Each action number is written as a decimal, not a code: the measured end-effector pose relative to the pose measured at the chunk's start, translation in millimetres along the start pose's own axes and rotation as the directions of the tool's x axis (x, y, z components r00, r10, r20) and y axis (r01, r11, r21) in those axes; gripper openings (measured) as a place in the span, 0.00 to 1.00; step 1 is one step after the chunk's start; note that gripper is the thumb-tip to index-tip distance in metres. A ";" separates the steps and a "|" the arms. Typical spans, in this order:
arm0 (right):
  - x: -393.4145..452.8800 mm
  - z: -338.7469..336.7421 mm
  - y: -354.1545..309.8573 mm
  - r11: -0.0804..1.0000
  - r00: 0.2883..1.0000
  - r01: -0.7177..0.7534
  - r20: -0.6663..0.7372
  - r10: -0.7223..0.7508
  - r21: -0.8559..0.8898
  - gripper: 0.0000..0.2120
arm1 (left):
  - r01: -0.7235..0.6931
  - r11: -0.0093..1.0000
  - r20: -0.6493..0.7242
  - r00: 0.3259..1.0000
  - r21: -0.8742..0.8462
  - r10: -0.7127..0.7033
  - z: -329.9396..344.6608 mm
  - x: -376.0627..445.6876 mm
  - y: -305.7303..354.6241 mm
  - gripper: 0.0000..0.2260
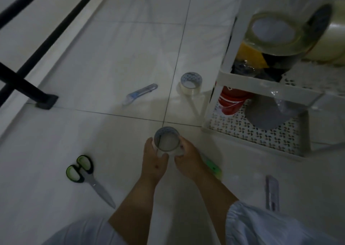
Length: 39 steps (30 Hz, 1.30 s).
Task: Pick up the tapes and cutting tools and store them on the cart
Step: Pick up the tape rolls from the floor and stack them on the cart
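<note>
White tiled floor [112, 58], dim light, black frame legs [28, 88] at far left; only the head view to go on.

Both hands are low over the floor w/ a clear tape roll [166, 139] between them. Left hand [154, 162] cups its left side, right hand [188, 160] its right, fingers [149, 144] curled partway round the rim, closed enough to carry it, not clenched. Roll is tipped so the core faces the camera. Two-handed hold looks like a steadying grip just off the floor, prob. ahead of a lift toward the cart [261, 88], which stands close on the right.

Other task items, all apart on the floor: 2nd tape roll [190, 83] up ahead near the cart's corner; blue cutter [140, 94] to its left; scissors [87, 177] w/ green handles at lower left, blades pointing toward the person; green cutter [212, 167] partly hidden under the right wrist; grey cutter [272, 192] at lower right.

Cart shelves already hold stuff: big clear tape [274, 35] up top, yellow-black tape [250, 52] under it, red item [231, 99] and grey disc [265, 117] on the bottom shelf. Free space looks limited on top; bottom shelf front is open. Cart post and shelf edge are what the hands must clear.
</note>
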State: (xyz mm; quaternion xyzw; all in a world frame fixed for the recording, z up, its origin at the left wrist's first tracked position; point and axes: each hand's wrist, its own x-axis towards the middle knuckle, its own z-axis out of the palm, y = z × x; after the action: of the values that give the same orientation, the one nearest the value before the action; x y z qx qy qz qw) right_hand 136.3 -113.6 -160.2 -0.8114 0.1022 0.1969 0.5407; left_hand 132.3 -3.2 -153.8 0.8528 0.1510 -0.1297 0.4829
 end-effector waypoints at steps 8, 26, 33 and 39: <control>-0.1 -5.8 6.7 1.000 0.992 -0.025 -0.122 0.025 0.002 0.26 | 0.134 0.985 -0.082 0.986 -0.110 -0.143 11.5 1.2 9.2 0.26; -115.9 -139.2 -36.2 0.986 0.954 0.163 -0.260 -0.149 0.034 0.20 | -0.026 0.941 -0.005 1.000 -0.337 0.025 44.2 -100.7 116.9 0.15; -171.5 -193.9 -61.1 0.964 0.906 0.266 -0.342 -0.250 -0.002 0.15 | -0.207 0.906 0.036 0.971 -0.370 0.236 36.1 -151.9 174.3 0.13; -203.7 -235.4 -89.2 0.952 0.904 0.291 -0.354 -0.240 0.096 0.28 | -0.341 0.869 0.075 0.917 -0.358 0.391 38.1 -157.0 224.7 0.12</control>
State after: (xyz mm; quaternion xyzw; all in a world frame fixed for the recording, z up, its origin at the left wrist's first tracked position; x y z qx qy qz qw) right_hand 35.6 -304.1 81.6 -0.7975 0.0962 -0.0291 0.5949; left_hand 70.8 -166.5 61.0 0.7585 -0.0290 -0.0694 0.6474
